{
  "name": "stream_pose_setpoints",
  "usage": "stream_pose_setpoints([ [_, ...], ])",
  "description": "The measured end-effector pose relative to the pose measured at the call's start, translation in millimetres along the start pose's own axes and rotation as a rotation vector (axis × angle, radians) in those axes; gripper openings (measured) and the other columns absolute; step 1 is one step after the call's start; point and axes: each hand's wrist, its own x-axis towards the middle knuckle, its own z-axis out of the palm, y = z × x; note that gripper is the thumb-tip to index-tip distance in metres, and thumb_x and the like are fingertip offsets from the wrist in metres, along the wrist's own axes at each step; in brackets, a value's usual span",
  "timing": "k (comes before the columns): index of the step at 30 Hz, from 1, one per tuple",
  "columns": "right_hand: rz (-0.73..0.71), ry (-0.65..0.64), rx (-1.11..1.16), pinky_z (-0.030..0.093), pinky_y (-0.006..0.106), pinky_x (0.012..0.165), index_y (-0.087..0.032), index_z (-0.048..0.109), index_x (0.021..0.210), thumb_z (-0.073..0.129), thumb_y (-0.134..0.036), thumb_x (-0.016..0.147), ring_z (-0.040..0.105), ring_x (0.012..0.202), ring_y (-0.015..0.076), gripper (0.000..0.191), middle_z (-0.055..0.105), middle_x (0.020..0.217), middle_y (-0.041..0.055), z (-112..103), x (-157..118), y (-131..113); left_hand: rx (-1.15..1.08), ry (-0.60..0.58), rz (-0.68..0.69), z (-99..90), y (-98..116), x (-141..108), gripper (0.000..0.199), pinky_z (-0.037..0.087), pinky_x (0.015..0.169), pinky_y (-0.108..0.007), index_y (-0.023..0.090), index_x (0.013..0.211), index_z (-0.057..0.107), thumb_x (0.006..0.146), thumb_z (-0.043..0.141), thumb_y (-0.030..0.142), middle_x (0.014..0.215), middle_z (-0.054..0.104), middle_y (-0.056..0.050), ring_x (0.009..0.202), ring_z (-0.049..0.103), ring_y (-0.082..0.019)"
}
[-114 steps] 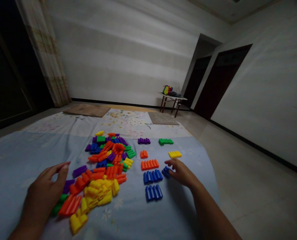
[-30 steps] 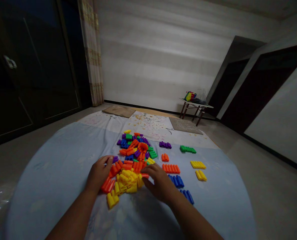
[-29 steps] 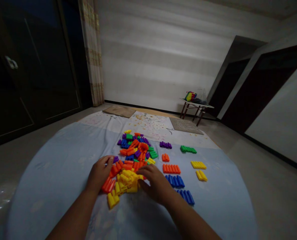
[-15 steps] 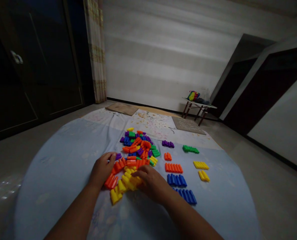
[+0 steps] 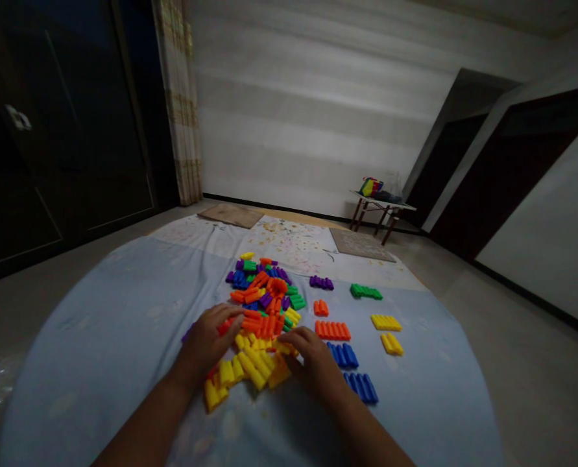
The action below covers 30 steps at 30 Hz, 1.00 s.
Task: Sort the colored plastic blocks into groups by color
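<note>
- left hand: palm down on the near-left edge of the mixed block pile, fingers spread flat over orange and yellow pieces. Pressing, not gripping anything.
- right hand: palm down at the near-right edge of the pile, fingertips on the yellow blocks. Whether it pinches one, can't tell; fingers curl over the pieces.
- yellow blocks sit between the two hands, at the near end of the pile, lying loose on the blue sheet.
- pile runs away from the hands: orange mid, purple/blue/green at the far end.
- sorted groups right of the pile, apart from it: blue blocks just beside the right hand in two rows, orange row and a small orange piece behind them, purple piece farthest.
- further right: green row, two yellow rows.
- background: two mats at the far sheet edge, small table with a coloured bag against the wall, curtain at left.
</note>
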Motion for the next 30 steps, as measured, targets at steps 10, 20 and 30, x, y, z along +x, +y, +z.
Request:
stream_pose_setpoints([
  [10, 0.036, 0.188, 0.094, 0.051, 0.028, 0.075, -0.02, 0.061, 0.107, 0.054, -0.015, 0.082, 0.062, 0.082, 0.0163, 0.026, 0.065, 0.093, 0.0061, -8.3, -4.3, 15.7, 0.023, -0.486, 0.037, 2.8, 30.0, -7.9, 0.044, 0.038, 0.098, -0.037, 0.028, 0.107, 0.064, 0.071, 0.061, 0.051, 0.113, 0.065, -0.004, 0.108, 0.056, -0.023],
  [20, 0.031, 0.019, -0.014, 0.05, 0.03, 0.08, -0.023, 0.06, 0.113, 0.058, -0.014, 0.079, 0.059, 0.094, 0.0182, 0.035, 0.06, 0.103, 0.0076, -1.3, -7.0, 9.4, 0.014, -0.652, -0.063, 3.5, 15.0, -13.9, 0.065, 0.03, 0.102, -0.04, 0.029, 0.115, 0.059, 0.053, 0.075, 0.033, 0.122, 0.058, -0.004, 0.116, 0.047, -0.027],
  [30, -0.084, -0.02, -0.157, 0.042, 0.042, 0.085, -0.027, 0.056, 0.114, 0.072, -0.032, 0.07, 0.048, 0.103, 0.0245, 0.048, 0.058, 0.113, 0.0071, 6.4, -8.4, -9.9, 0.014, -0.562, -0.086, 8.5, 23.4, -9.6, 0.033, 0.04, 0.088, -0.036, 0.022, 0.093, 0.065, 0.069, 0.062, 0.045, 0.1, 0.064, -0.005, 0.096, 0.056, -0.023],
])
